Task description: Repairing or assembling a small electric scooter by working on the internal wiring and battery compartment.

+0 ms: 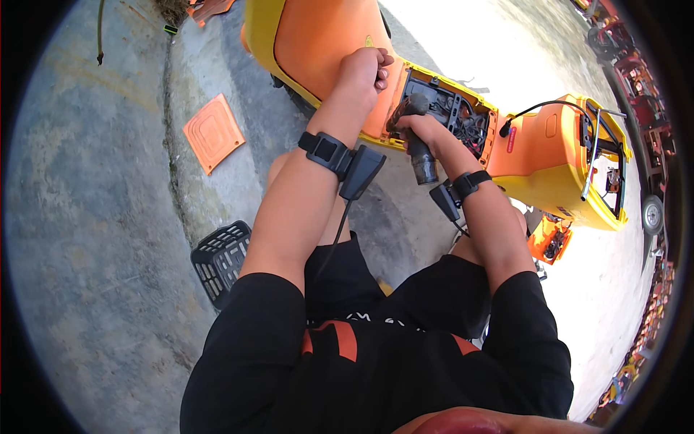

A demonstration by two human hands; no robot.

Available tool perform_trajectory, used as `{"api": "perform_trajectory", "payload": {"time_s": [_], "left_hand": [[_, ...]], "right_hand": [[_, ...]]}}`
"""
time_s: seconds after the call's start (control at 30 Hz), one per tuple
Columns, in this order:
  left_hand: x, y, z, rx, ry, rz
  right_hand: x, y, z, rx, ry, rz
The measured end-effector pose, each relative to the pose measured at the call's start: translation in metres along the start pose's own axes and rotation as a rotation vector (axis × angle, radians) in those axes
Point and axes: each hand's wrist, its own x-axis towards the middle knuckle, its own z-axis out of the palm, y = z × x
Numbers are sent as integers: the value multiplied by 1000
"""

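Observation:
My right hand is wrapped round a dark cordless drill, held over the near edge of an open compartment full of black wiring. That compartment lies in the body of a small orange and yellow vehicle. Farther left, my left hand is above the orange panel beside the opening. Its fingers are curled in, and whatever they may hold is too small to make out. A small yellow mark shows on the panel just beyond those fingers.
An orange square cover lies on the concrete at left. Nearer my left arm stands a black slatted basket. The vehicle's orange front with a metal bar rises at right; an orange bin with dark parts sits below it.

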Motion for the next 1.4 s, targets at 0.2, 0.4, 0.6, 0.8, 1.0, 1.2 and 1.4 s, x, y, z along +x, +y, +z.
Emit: {"api": "perform_trajectory", "payload": {"time_s": [0.2,0.4,0.6,0.8,1.0,1.2,1.4], "left_hand": [[-1,2,-2,-3,4,17],[-6,2,-1,8,43,17],[-3,-1,1,4,35,11],[-4,0,-3,72,-23,-6],[-6,-2,-1,54,-39,15],[-6,-4,0,62,-38,35],[-7,2,-3,46,3,33]], "right_hand": [[3,1,0,20,0,19],[-1,0,2,58,9,34],[6,19,-6,-16,53,-8],[-12,11,-22,137,27,-11],[-22,-2,-15,277,4,-59],[-12,10,-13,245,-14,-8],[-7,15,-10,218,-22,-2]]}}
